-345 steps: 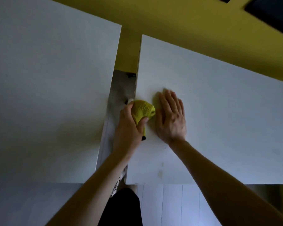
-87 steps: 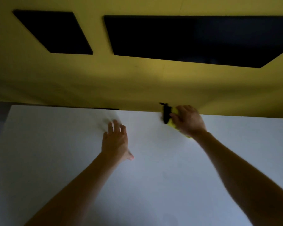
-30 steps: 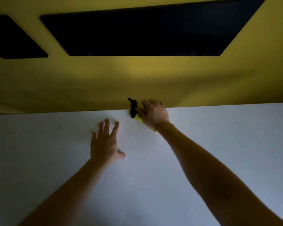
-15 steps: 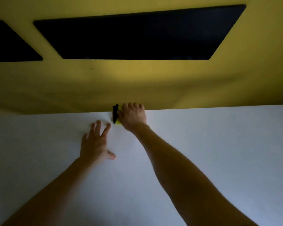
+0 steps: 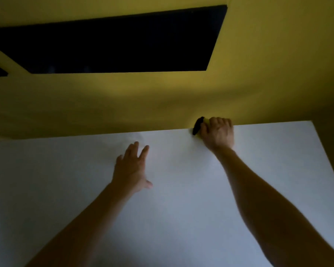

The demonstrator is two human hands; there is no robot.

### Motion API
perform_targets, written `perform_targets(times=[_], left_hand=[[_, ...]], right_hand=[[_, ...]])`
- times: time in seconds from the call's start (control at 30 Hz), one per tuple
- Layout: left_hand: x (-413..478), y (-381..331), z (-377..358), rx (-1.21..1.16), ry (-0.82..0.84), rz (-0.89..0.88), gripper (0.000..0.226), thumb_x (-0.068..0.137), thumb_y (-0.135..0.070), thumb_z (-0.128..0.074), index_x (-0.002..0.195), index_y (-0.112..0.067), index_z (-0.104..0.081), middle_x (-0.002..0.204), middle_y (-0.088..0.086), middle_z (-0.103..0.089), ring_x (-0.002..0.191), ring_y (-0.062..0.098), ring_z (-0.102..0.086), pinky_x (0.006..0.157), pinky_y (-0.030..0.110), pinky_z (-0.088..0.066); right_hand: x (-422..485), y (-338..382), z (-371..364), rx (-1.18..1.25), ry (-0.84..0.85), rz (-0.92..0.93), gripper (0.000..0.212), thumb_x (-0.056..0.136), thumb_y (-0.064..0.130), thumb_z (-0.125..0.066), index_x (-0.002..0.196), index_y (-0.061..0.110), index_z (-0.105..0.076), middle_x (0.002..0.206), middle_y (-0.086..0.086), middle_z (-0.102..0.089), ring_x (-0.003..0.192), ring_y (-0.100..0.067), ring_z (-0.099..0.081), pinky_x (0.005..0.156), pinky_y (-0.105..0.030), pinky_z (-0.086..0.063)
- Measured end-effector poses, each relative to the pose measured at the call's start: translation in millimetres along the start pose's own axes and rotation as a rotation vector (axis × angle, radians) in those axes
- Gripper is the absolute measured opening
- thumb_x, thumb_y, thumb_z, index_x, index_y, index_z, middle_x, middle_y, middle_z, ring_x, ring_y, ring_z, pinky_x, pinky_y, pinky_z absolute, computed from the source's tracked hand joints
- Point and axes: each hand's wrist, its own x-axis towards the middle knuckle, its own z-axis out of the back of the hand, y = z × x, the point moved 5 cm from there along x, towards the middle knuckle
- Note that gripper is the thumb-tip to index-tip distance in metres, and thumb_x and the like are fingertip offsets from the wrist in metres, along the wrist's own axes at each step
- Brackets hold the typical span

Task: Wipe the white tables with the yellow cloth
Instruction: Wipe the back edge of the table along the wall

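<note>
A white table (image 5: 181, 218) fills the lower half of the head view. At its far edge my right hand (image 5: 219, 133) grips the yellow cloth (image 5: 206, 121), pressing it onto the tabletop; only a sliver of yellow and a black tab (image 5: 197, 125) show past the fingers. My left hand (image 5: 132, 168) lies flat on the table with fingers spread, nearer to me and to the left of the cloth.
A yellow wall (image 5: 162, 105) rises right behind the table's far edge, with dark rectangular panels (image 5: 114, 43) higher up. The table's right edge (image 5: 328, 160) runs diagonally at the right side of the view.
My right hand has slid the cloth to the right along the table's far edge, away from my left hand. The left hand stays flat on the table.
</note>
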Motion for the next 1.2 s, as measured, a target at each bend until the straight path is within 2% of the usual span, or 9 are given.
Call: perform_targets(times=[0.13, 0.23, 0.33, 0.5, 0.57, 0.73, 0.9, 1.03, 1.2], left_hand=[[6.3, -37.7, -9.2, -0.016, 0.037, 0.051, 0.144, 0.071, -0.072, -0.089, 0.173, -0.026, 0.003, 0.181, 0.013, 0.007, 0.168, 0.037, -0.002, 0.132, 0.056, -0.026], [7.2, -52.0, -24.1, -0.017, 0.080, 0.120, 0.152, 0.068, -0.073, -0.091, 0.172, -0.022, 0.008, 0.180, 0.016, 0.015, 0.168, 0.039, 0.006, 0.131, 0.060, -0.026], [9.8, -56.6, -30.8, 0.018, 0.062, 0.154, 0.157, 0.065, -0.069, -0.095, 0.171, -0.017, 0.008, 0.179, 0.020, 0.016, 0.167, 0.041, 0.009, 0.130, 0.061, -0.028], [12.5, -54.3, -33.2, 0.063, 0.084, 0.139, 0.157, 0.067, -0.072, -0.091, 0.171, -0.016, 0.013, 0.178, 0.022, 0.019, 0.167, 0.043, 0.009, 0.131, 0.059, -0.028], [14.4, -55.2, -34.2, 0.082, 0.086, 0.122, 0.157, 0.068, -0.072, -0.091, 0.170, -0.013, 0.013, 0.177, 0.025, 0.018, 0.166, 0.045, 0.007, 0.130, 0.060, -0.030], [16.4, -59.8, -34.4, 0.114, 0.103, 0.135, 0.157, 0.069, -0.069, -0.092, 0.169, -0.010, 0.013, 0.176, 0.029, 0.017, 0.165, 0.049, 0.007, 0.129, 0.062, -0.031], [13.6, -55.5, -33.1, 0.118, 0.109, 0.146, 0.155, 0.071, -0.076, -0.087, 0.170, -0.015, 0.015, 0.178, 0.022, 0.018, 0.167, 0.043, 0.007, 0.131, 0.058, -0.028], [12.6, -52.3, -33.8, 0.102, 0.092, 0.111, 0.153, 0.073, -0.077, -0.084, 0.170, -0.015, 0.017, 0.178, 0.022, 0.020, 0.167, 0.041, 0.010, 0.131, 0.057, -0.029], [12.9, -50.2, -38.9, 0.101, 0.058, 0.087, 0.154, 0.073, -0.081, -0.081, 0.170, -0.015, 0.018, 0.177, 0.024, 0.019, 0.167, 0.044, 0.008, 0.132, 0.059, -0.024]], right_hand=[[-11.9, 137.9, -22.0, 0.074, 0.243, 0.249, 0.044, 0.107, 0.056, -0.041, 0.112, 0.021, -0.068, 0.112, -0.008, -0.073, 0.109, -0.033, -0.066, 0.101, -0.047, -0.044], [-6.2, 153.1, -21.7, 0.092, 0.312, 0.346, 0.049, 0.110, 0.058, -0.037, 0.124, 0.018, -0.062, 0.124, -0.008, -0.069, 0.119, -0.032, -0.062, 0.105, -0.048, -0.044], [4.2, 82.9, -14.6, 0.131, 0.297, 0.371, 0.048, 0.108, 0.060, -0.043, 0.121, 0.017, -0.061, 0.122, -0.012, -0.069, 0.117, -0.036, -0.062, 0.100, -0.046, -0.045], [20.3, -108.1, 23.6, 0.054, 0.089, 0.096, 0.061, 0.098, 0.066, -0.035, 0.101, 0.012, -0.063, 0.101, -0.020, -0.070, 0.101, -0.044, -0.064, 0.093, -0.051, -0.048], [20.1, -128.6, 26.9, -0.015, 0.036, 0.018, 0.057, 0.097, 0.057, -0.039, 0.096, 0.007, -0.065, 0.096, -0.022, -0.069, 0.096, -0.045, -0.064, 0.096, -0.053, -0.048], [4.3, 25.6, -7.3, -0.013, 0.147, 0.203, 0.047, 0.101, 0.059, -0.041, 0.103, 0.023, -0.073, 0.101, -0.009, -0.072, 0.101, -0.037, -0.066, 0.096, -0.049, -0.044], [-12.3, 138.1, -21.4, 0.129, 0.249, 0.332, 0.048, 0.109, 0.056, -0.040, 0.124, 0.018, -0.064, 0.121, -0.011, -0.068, 0.117, -0.035, -0.060, 0.106, -0.051, -0.041], [7.4, 20.1, -11.1, 0.228, 0.062, 0.338, 0.033, 0.100, 0.052, -0.059, 0.104, 0.020, -0.068, 0.094, -0.011, -0.069, 0.095, -0.040, -0.065, 0.084, -0.045, -0.048], [20.6, -168.1, 32.5, 0.019, -0.046, 0.065, 0.043, 0.099, 0.048, -0.049, 0.100, 0.010, -0.067, 0.094, -0.019, -0.067, 0.093, -0.044, -0.061, 0.090, -0.051, -0.048]])
